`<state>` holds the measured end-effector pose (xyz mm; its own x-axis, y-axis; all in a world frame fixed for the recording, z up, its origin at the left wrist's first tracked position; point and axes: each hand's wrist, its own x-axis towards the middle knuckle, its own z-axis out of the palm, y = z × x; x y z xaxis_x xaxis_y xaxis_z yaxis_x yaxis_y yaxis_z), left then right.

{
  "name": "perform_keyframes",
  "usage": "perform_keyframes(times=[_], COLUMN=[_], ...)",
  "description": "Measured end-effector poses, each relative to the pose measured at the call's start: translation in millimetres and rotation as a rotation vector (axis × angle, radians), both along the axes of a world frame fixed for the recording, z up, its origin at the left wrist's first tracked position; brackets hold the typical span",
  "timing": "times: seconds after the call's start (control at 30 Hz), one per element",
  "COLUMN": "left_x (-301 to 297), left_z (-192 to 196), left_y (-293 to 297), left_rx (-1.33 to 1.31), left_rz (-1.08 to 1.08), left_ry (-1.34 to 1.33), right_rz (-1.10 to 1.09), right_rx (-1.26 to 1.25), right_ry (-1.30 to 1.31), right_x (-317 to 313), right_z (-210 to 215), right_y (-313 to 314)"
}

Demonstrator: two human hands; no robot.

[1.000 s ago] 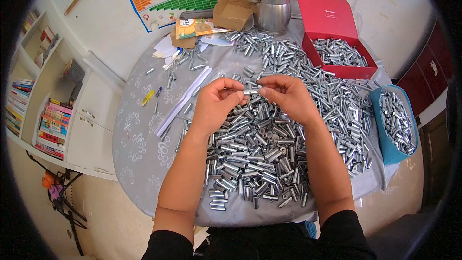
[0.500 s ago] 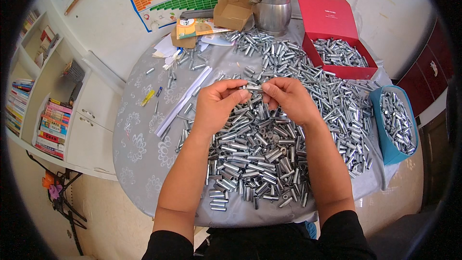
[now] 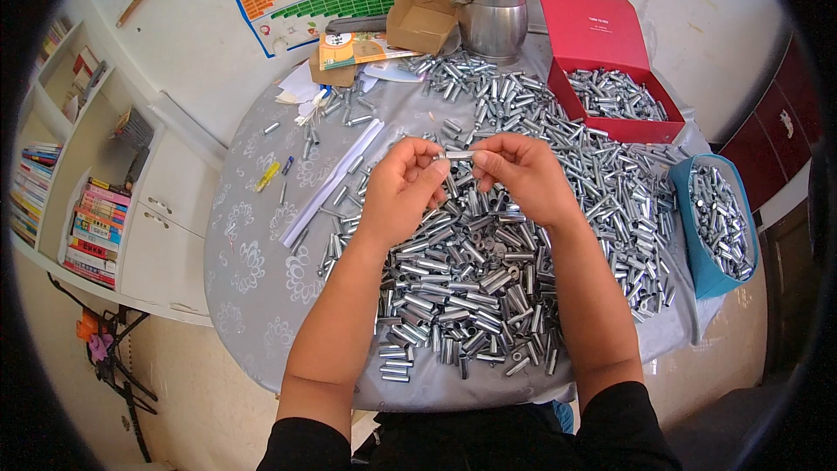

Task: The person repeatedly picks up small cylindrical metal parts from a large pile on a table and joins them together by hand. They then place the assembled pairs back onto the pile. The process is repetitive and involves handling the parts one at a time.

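Note:
Between my two hands is a small silvery metal sleeve (image 3: 459,156), held roughly level above the pile. My left hand (image 3: 403,185) pinches its left end with thumb and fingers. At the other end, my right hand (image 3: 523,176) grips it between thumb and forefinger. Whether a bolt sits inside the sleeve is too small to tell. Beneath and in front of my hands lies a large heap of loose metal sleeves (image 3: 453,288), many of them hollow tubes. Longer, thinner bolt-like pieces (image 3: 602,179) spread over the right side of the table.
An open red box (image 3: 628,126) and a blue fabric bin (image 3: 693,244), both full of metal pieces, stand at the right. Behind are a steel canister (image 3: 493,13) and a cardboard box (image 3: 422,21). A white strip (image 3: 336,179) and yellow screwdriver (image 3: 268,177) lie left on the grey tablecloth (image 3: 253,305).
The fingers of my left hand have shifted slightly around the sleeve's end, and more of the sleeve shows between my hands. My right hand has barely moved.

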<state>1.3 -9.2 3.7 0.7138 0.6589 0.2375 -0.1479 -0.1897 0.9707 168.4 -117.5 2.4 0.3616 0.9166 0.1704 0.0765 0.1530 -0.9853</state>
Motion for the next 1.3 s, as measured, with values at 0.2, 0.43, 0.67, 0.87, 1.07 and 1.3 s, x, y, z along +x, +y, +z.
perform_keyframes(times=[0.2,0.43,0.67,0.87,1.07,1.3], left_x=[-3.2,-5.0,-3.7,-0.6,-4.8,-6.7], left_z=[-4.4,-9.5,-6.0,-3.1,-2.6,-6.6], left_y=[5.0,8.2,4.9,-0.4,1.4,7.9], left_rx=[0.023,-0.013,0.113,0.056,-0.043,0.013], left_rz=[-0.002,-0.042,-0.052,0.025,-0.006,-0.042], left_ry=[0.114,0.103,0.113,0.055,0.122,0.225], right_rz=[0.014,0.027,0.026,0.026,0.042,0.029], right_rx=[0.017,0.018,0.022,0.031,0.034,0.022], right_ry=[0.011,0.029,0.027,0.036,0.048,0.043], right_x=[-1.0,-3.1,-1.9,-2.7,-4.0,-4.2], right_z=[2.0,5.2,3.0,3.3,3.7,3.9], right_y=[-0.7,-0.9,-0.6,-0.7,-0.8,-0.8])
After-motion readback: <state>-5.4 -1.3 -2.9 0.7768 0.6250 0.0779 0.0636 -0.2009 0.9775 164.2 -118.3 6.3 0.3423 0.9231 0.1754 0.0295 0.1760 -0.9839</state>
